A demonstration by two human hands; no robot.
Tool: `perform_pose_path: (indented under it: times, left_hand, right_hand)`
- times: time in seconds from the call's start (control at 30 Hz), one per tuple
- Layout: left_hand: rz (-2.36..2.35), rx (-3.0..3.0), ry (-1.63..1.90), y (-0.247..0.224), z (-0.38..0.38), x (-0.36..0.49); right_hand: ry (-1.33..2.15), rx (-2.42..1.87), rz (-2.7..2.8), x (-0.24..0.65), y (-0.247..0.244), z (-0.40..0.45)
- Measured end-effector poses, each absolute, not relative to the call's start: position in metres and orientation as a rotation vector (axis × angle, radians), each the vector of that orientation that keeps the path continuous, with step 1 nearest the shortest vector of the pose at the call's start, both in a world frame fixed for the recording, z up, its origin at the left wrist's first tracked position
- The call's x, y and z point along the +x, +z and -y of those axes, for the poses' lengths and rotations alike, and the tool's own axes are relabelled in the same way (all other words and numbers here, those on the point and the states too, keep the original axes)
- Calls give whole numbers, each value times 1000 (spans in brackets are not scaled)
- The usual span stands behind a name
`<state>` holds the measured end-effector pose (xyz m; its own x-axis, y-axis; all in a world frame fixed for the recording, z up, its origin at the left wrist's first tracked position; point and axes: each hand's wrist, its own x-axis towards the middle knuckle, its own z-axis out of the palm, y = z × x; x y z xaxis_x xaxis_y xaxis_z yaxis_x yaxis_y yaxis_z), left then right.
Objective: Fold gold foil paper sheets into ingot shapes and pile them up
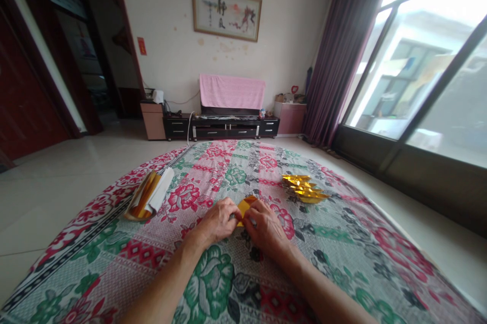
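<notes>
A small piece of gold paper (245,205), partly folded, lies on the flowered cloth between my two hands. My left hand (220,220) holds its left edge, thumb and fingers closed on it. On the other side my right hand (264,223) pinches the paper near its lower right edge. The fingertips hide part of the folds. To the right sits a group of folded gold paper ingots (305,189), lined up close together. At the left, an open packet (146,197) holds gold and white sheets.
A patterned cloth (236,174) in red, green and grey covers the rounded table. Beyond its far edge stands a low black TV cabinet (228,129), with a pink towel (232,92) draped above it. A purple curtain (338,55) and windows are at the right.
</notes>
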<state>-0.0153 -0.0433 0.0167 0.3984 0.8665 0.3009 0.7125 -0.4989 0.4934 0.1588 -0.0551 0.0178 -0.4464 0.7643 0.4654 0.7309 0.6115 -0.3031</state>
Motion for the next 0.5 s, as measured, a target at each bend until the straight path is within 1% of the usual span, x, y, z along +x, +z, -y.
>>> perform_pose_path:
  times: [0.5]
  left_hand:
    - [-1396, 2359, 738, 20, 46, -14]
  right_hand:
    - [67, -1291, 2198, 153, 17, 58]
